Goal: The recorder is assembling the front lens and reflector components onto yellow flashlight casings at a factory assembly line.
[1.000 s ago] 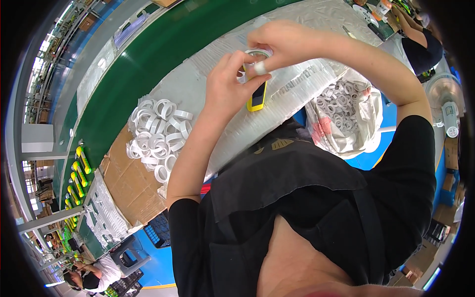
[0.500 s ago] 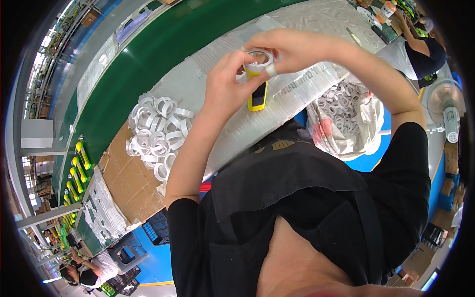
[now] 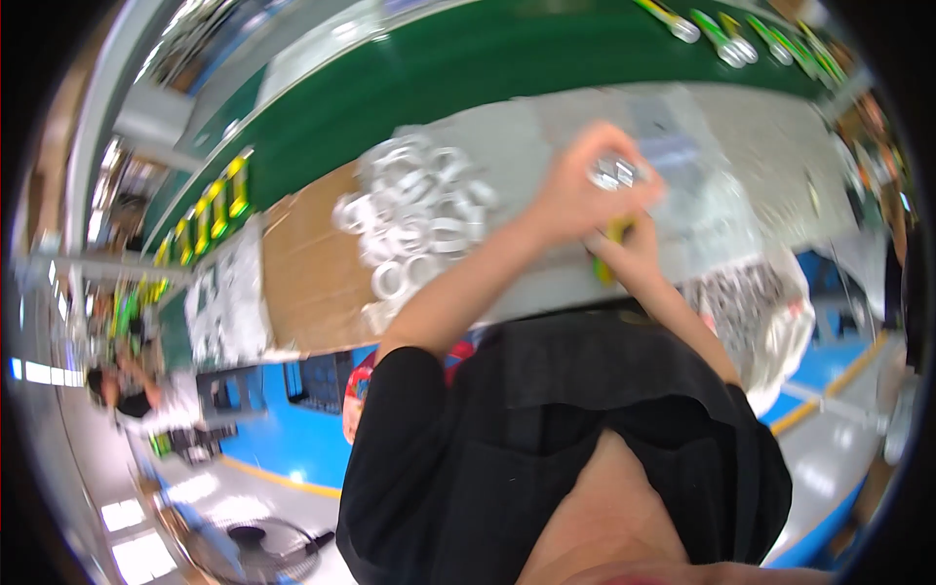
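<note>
Since the earlier frame the whole view has swung: the hands, which sat near the top middle, now lie toward the upper right, and the pile of white rings has slid from the left to the middle. The picture is smeared by that motion, so fine detail is lost.

The left hand (image 3: 570, 200) is curled closed around a small clear ring (image 3: 614, 174), pinched at the fingertips over the far part of the grey table (image 3: 531, 146). The right hand (image 3: 629, 255) sits just below and nearer, touching the left hand, folded about a small yellow tool (image 3: 606, 261) of which only a sliver shows; how tightly it grips cannot be told through the blur.

The ring looks like a small roll of glossy, see-through tape or film: light, fairly stiff in the round, and probably slick on its face, so it is best held across its outer edge, as the fingers seem to hold it now. Squeezing it hard would likely put it out of round.

To the left lies the pile of white rings (image 3: 419, 219), smooth and matt, heaped loosely beside a brown cardboard sheet (image 3: 312, 273). To the right and nearer, a thin, crinkly clear plastic bag (image 3: 760, 312) holds many more small rings. Beyond the table runs a green belt (image 3: 468, 58).
</note>
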Demonstrator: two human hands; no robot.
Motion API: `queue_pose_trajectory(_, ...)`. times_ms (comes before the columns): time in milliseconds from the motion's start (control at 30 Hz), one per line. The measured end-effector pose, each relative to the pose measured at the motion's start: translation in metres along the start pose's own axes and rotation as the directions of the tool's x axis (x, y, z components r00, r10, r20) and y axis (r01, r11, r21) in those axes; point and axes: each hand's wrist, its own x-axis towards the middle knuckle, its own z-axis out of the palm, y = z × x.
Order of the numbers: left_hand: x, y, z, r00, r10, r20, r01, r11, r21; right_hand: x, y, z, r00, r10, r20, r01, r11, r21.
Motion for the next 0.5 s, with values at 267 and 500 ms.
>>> queue_pose_trajectory(267,-0.022,0.105,-0.01,0.72,0.668,0.189,-0.69,0.717,0.099,0.059,-0.079,-0.017,0.677,-0.317,0.664,0.472,0.88,-0.061)
queue_pose_trajectory(500,-0.034,0.052,-0.227,0.946,0.322,-0.031,-0.093,0.364,0.927,0.226,-0.072,-0.014,0.598,-0.508,0.62,0.792,0.255,-0.555)
